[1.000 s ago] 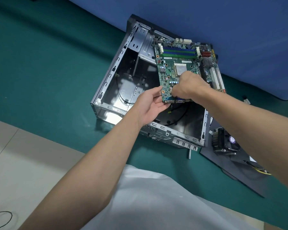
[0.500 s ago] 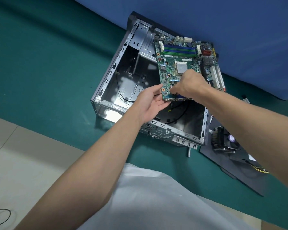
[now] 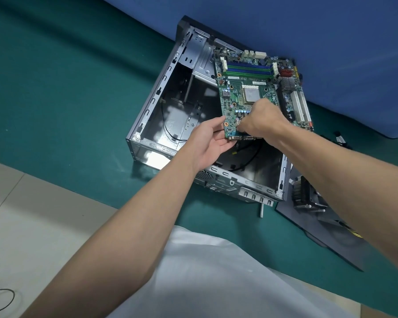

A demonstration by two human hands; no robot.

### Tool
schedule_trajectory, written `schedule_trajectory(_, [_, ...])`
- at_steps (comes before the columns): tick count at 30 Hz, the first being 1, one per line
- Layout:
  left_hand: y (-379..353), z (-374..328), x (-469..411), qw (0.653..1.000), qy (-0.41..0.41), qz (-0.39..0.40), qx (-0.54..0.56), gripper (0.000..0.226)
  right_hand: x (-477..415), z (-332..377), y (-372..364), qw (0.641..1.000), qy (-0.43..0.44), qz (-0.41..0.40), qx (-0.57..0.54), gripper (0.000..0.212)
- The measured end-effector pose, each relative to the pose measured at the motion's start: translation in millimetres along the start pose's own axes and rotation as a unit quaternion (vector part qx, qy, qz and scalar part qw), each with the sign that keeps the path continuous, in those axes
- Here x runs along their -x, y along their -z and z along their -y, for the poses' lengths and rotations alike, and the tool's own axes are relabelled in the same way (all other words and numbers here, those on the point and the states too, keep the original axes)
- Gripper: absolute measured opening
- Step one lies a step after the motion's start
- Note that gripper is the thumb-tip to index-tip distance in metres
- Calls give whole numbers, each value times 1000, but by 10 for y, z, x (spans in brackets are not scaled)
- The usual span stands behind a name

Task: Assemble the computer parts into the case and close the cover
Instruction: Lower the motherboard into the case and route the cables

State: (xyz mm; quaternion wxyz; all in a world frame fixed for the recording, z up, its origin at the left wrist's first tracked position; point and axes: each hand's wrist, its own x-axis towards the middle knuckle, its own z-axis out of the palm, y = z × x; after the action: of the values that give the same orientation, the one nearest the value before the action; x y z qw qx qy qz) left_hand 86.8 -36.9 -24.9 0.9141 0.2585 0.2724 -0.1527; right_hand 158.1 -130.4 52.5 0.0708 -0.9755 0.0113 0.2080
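Note:
An open grey computer case (image 3: pixel 147 120) lies on its side on the green mat, its cover off. Above its right half I hold a green motherboard (image 3: pixel 251 83), tilted, with blue memory slots at the far end and a bare CPU in the middle. My left hand (image 3: pixel 209 145) grips the board's near left corner from below. My right hand (image 3: pixel 262 121) pinches the near edge from above, by the port connectors. Black cables lie on the case floor under the board.
A dark cover panel (image 3: pixel 319 228) lies to the right of the case with a heatsink and fan (image 3: pixel 306 196) on it. A small metal screw or standoff (image 3: pixel 261 210) sits by the case's front. A blue cloth wall (image 3: pixel 308 31) rises behind. Beige floor lies at the left.
The motherboard and both hands have stayed almost in place over the case; the board has shifted only slightly, with both grips unchanged.

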Motion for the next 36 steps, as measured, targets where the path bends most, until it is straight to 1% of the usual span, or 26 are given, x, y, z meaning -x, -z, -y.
schedule_trajectory(2, [-1, -3, -3, 1000, 0, 2, -3, 13, -2, -7, 32, 1000, 12, 24, -5, 28])
schedule_trajectory(4, [-11, -7, -1, 1000, -1, 5, -7, 15, 4, -7, 87, 997, 26, 61, -33, 19])
schedule_trajectory(5, [-11, -9, -1, 1000, -2, 5, -6, 18, 14, -2, 122, 995, 30, 83, -44, 19])
schedule_trajectory(8, [0, -10, -19, 1000, -1, 0, -3, 31, 52, 16, 231, 992, 29, 121, -29, 17])
schedule_trajectory(10, [1, -3, -31, 1000, -2, 1, -4, 34, 47, 7, 268, 992, 20, 120, -30, 12])
schedule_trajectory(12, [2, 2, -36, 1000, -3, 5, 0, 31, 23, 3, 268, 994, 25, 105, -17, 12])
schedule_trajectory(16, [20, 12, -44, 1000, -6, 5, 5, 35, 7, 21, 171, 995, 54, 52, 70, 16])
schedule_trajectory(19, [33, 15, -56, 1000, -6, 14, 9, 29, 0, 25, 109, 993, 57, 32, 95, 21])
schedule_trajectory(21, [29, 14, -60, 1000, -6, 18, 11, 27, -19, 53, 159, 991, 58, 54, 103, 19])
schedule_trajectory(25, [32, 17, -53, 1000, -6, 19, 7, 24, -36, 101, 313, 988, 46, 130, 74, 15])
schedule_trajectory(30, [20, 10, -19, 1000, -3, 27, 1, 22, -86, 6, 307, 990, 58, 128, 18, 14])
schedule_trajectory(34, [35, 5, -22, 1000, 1, 13, 3, 29, -133, -29, 327, 988, 44, 147, 6, 14])
schedule_trajectory(36, [37, 11, -27, 1000, 2, 12, 4, 28, -150, -73, 341, 988, 38, 151, -1, 15])
